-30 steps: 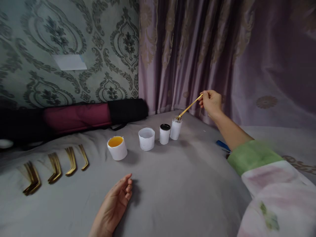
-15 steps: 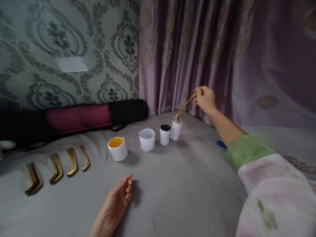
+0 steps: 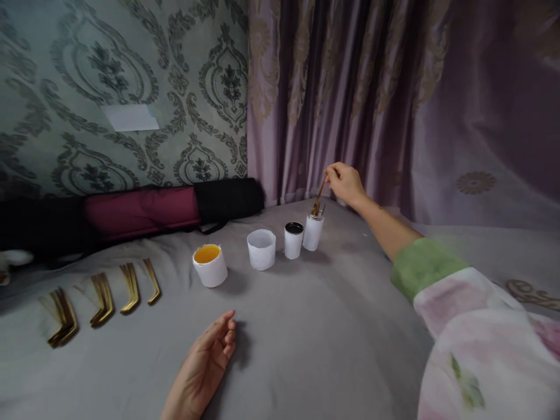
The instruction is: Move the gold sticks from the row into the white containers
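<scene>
Near the left edge of the grey cloth-covered surface (image 3: pixel 306 350) lie four sets of bent golden metal strips (image 3: pixel 102 297), side by side in a row and apart from one another; behind them, along the far edge under the patterned wall, rests a long rolled fabric bag in maroon and black (image 3: pixel 144 210); toward the near edge, left of the middle, the left hand (image 3: pixel 205 364) lies on the cloth with its fingers loosely curled and slack, holding nothing and well apart from the cups; beyond it stands a white cup of orange-yellow paint (image 3: pixel 210 265), slightly tilted; to its right, nearer the far edge, comes a wider white cup with pale contents (image 3: pixel 261 249), then just beside it a small white cup filled with black (image 3: pixel 293 240); close against that one stands a small pale upright jar (image 3: pixel 312 230), though whether the two touch cannot be told; a slim brush with a golden handle (image 3: pixel 319 197) has its lower end inside the mouth of this jar and leans up to the right; the right hand (image 3: pixel 345 182) hovers above and just right of the jar, in front of the mauve patterned curtain (image 3: pixel 394 87), pinching the top of the handle between thumb and fingertips; its forearm runs back to the right edge in a green-cuffed floral sleeve (image 3: pixel 437 280).
</scene>
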`<state>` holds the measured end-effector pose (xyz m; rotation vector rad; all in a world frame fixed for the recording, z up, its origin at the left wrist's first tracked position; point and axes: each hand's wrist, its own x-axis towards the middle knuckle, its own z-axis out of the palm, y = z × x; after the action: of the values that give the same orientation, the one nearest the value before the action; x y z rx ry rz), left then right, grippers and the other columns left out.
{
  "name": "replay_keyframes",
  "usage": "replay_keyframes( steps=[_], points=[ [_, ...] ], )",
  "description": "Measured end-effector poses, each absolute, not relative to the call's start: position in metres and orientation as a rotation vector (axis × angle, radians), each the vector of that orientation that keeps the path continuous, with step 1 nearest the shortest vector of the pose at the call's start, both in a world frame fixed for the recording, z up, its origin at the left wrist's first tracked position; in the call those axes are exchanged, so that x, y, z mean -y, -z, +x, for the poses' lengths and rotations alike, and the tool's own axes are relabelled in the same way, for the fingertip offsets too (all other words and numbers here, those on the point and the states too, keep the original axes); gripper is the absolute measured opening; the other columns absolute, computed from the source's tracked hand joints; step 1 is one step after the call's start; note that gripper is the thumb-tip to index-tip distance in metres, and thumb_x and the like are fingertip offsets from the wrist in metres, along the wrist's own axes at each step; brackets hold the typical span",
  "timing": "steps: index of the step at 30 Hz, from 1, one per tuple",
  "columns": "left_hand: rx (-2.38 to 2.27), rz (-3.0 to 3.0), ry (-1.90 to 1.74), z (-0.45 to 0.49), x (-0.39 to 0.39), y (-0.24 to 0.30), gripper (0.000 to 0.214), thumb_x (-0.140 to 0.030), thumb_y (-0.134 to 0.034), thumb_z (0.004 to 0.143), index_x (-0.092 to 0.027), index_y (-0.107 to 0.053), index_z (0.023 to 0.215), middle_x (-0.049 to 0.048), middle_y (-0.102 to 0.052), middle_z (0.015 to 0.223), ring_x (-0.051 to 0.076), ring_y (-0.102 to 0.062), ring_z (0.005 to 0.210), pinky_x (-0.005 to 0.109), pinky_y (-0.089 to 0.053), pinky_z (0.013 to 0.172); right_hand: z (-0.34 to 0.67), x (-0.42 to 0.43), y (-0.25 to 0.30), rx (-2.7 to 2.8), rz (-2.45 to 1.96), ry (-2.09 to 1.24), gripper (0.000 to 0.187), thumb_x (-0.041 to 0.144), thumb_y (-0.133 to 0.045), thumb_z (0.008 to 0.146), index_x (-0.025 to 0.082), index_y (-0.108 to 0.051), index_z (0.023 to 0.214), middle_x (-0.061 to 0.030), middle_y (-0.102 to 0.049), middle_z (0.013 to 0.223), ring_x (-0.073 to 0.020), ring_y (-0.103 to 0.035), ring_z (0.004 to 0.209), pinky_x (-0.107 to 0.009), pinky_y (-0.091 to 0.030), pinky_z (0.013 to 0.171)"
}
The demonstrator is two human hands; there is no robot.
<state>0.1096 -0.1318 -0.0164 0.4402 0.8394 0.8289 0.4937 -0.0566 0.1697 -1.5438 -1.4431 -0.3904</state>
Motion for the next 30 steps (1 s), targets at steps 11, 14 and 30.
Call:
replay_keyframes(
  steps=[11, 14, 30],
  points=[
    [-0.861, 0.41, -0.829, 0.11, 0.132, 0.015, 0.02, -0.009, -0.051, 0.077, -0.008, -0.058, 0.095, 0.0044, -0.054, 0.074, 0.006, -0.049, 0.053, 0.017, -0.044, 0.045, 0.495, 0.045, -0.153, 1.515, -1.664, 0.386, 0.024, 0.026, -0.04, 0.08, 0.016, -0.062, 0.077, -0.0017, -0.062, 0.067, -0.0129, -0.055, 0.063, -0.025, -0.04, 0.063],
    [-0.863, 0.418, -0.831, 0.11, 0.132, 0.016, 0.019, -0.009, -0.051, 0.077, -0.008, -0.059, 0.094, 0.005, -0.054, 0.075, 0.006, -0.049, 0.054, 0.018, -0.044, 0.046, 0.496, 0.043, -0.149, 1.516, -1.71, 0.386, 0.025, 0.026, -0.041, 0.079, 0.016, -0.064, 0.077, -0.0021, -0.063, 0.069, -0.0136, -0.056, 0.066, -0.024, -0.04, 0.063],
    [-0.837, 0.426, -0.826, 0.11, 0.131, 0.017, 0.019, -0.01, -0.051, 0.077, -0.008, -0.059, 0.094, 0.0051, -0.054, 0.075, 0.006, -0.049, 0.055, 0.018, -0.044, 0.046, 0.503, 0.037, -0.125, 1.442, -1.811, 0.244, 0.027, 0.027, -0.044, 0.077, 0.016, -0.068, 0.08, -0.004, -0.066, 0.075, -0.0144, -0.058, 0.07, -0.024, -0.041, 0.064]
  ],
)
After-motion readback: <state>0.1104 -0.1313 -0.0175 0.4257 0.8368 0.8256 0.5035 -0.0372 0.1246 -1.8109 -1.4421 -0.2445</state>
